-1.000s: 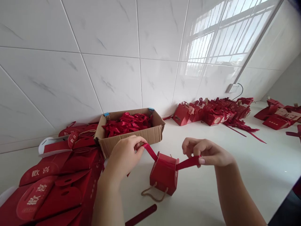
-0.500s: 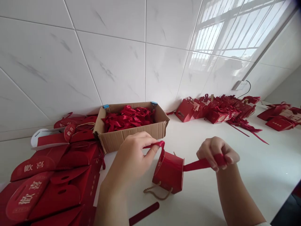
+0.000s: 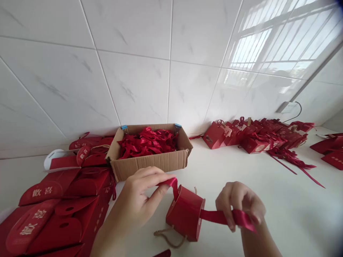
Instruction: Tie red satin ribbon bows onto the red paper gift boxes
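Observation:
A small red gift box [image 3: 184, 213] with twisted rope handles [image 3: 171, 238] lies tilted on the white counter between my hands. One red ribbon [image 3: 214, 216] runs through it and comes out at both sides. My left hand [image 3: 148, 194] pinches the ribbon's left end between thumb and fingers, close to the box. To the right, my right hand [image 3: 239, 205] grips the other end, with a short tail hanging past the fingers. Below the box, a dark red strip [image 3: 163, 253] shows at the frame's bottom edge.
An open cardboard box [image 3: 150, 162] of loose red ribbons [image 3: 150, 141] stands against the tiled wall. Flat-topped red boxes [image 3: 66, 225] fill the left side. Finished-looking red gift boxes with ribbons [image 3: 257, 141] line the wall at right, near a white socket [image 3: 289, 107].
The view has tilted up and shifted slightly. The gift box sits lower in view, and the right hand's fingers have loosened a little, letting the ribbon's tail show.

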The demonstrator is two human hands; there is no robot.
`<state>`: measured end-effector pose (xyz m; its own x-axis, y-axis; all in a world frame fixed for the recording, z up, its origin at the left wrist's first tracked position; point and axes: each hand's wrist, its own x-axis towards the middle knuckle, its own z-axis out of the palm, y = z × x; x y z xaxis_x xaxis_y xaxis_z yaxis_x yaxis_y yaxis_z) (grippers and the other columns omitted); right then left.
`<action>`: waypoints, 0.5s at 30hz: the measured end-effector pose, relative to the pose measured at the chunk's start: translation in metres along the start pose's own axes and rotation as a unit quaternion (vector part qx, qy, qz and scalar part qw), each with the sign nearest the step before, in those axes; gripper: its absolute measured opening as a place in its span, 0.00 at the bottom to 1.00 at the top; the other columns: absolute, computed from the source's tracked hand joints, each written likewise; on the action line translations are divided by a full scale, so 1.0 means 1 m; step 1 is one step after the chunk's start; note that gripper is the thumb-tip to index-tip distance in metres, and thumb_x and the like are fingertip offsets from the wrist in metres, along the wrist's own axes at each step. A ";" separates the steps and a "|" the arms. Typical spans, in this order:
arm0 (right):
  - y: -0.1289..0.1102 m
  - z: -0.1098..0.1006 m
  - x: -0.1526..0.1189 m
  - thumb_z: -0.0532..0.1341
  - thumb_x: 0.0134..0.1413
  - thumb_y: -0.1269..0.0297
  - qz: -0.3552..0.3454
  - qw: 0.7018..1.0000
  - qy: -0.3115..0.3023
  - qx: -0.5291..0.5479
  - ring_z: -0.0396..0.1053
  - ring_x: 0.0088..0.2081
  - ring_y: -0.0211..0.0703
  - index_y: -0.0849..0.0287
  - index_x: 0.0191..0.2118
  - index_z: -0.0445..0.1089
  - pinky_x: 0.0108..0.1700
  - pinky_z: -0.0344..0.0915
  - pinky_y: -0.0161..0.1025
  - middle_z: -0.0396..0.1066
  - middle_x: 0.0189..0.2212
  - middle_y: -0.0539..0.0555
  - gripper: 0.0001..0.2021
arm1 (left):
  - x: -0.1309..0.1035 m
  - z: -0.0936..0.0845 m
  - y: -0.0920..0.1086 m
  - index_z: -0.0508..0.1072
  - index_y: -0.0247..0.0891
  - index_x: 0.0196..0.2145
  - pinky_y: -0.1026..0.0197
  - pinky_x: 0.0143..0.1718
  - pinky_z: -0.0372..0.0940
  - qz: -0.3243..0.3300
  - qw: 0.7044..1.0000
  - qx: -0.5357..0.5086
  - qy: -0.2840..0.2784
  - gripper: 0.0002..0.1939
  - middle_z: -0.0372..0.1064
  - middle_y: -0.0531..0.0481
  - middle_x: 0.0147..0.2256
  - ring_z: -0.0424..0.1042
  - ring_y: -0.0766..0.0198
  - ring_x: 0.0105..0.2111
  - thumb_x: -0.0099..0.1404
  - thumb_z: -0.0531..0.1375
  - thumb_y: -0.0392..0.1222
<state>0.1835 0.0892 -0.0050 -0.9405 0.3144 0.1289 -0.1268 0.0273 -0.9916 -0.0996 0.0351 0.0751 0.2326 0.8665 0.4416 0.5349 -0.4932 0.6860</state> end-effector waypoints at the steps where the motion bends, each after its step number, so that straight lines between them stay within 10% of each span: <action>1: -0.003 0.000 0.000 0.62 0.27 0.31 -0.006 1.000 0.013 0.002 0.64 0.16 0.37 0.57 0.15 0.60 0.21 0.63 0.33 0.67 0.16 0.55 0.30 | -0.001 0.000 0.001 0.77 0.48 0.40 0.64 0.39 0.69 -0.003 1.000 0.006 -0.003 0.10 0.75 0.51 0.37 0.74 0.62 0.37 0.65 0.57 0.41; 6: -0.017 0.005 -0.009 0.57 0.49 0.43 -0.071 0.992 0.104 -0.025 0.72 0.26 0.44 0.62 0.28 0.71 0.32 0.68 0.39 0.74 0.28 0.63 0.23 | -0.002 0.005 0.005 0.74 0.50 0.46 0.63 0.42 0.69 -0.025 0.999 0.023 -0.009 0.12 0.74 0.52 0.42 0.73 0.60 0.44 0.67 0.54 0.43; 10: -0.029 0.010 -0.013 0.63 0.51 0.58 -0.111 0.990 0.041 -0.077 0.73 0.36 0.46 0.62 0.40 0.73 0.39 0.69 0.42 0.74 0.37 0.64 0.14 | 0.000 0.011 0.011 0.73 0.48 0.46 0.63 0.46 0.67 -0.005 0.999 0.038 -0.007 0.12 0.74 0.52 0.44 0.72 0.60 0.46 0.67 0.53 0.43; 15: -0.035 0.015 -0.015 0.61 0.55 0.63 -0.122 0.978 0.136 -0.102 0.71 0.31 0.40 0.56 0.47 0.72 0.40 0.68 0.44 0.74 0.37 0.57 0.13 | -0.005 0.011 0.027 0.74 0.43 0.44 0.61 0.48 0.65 0.071 0.993 0.095 0.026 0.15 0.73 0.50 0.45 0.71 0.61 0.46 0.67 0.50 0.36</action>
<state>0.1975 0.0693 0.0279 -0.7681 0.5147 0.3809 -0.2457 0.3124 -0.9176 -0.0779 0.0180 0.0847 0.2768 0.7815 0.5592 0.6449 -0.5825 0.4948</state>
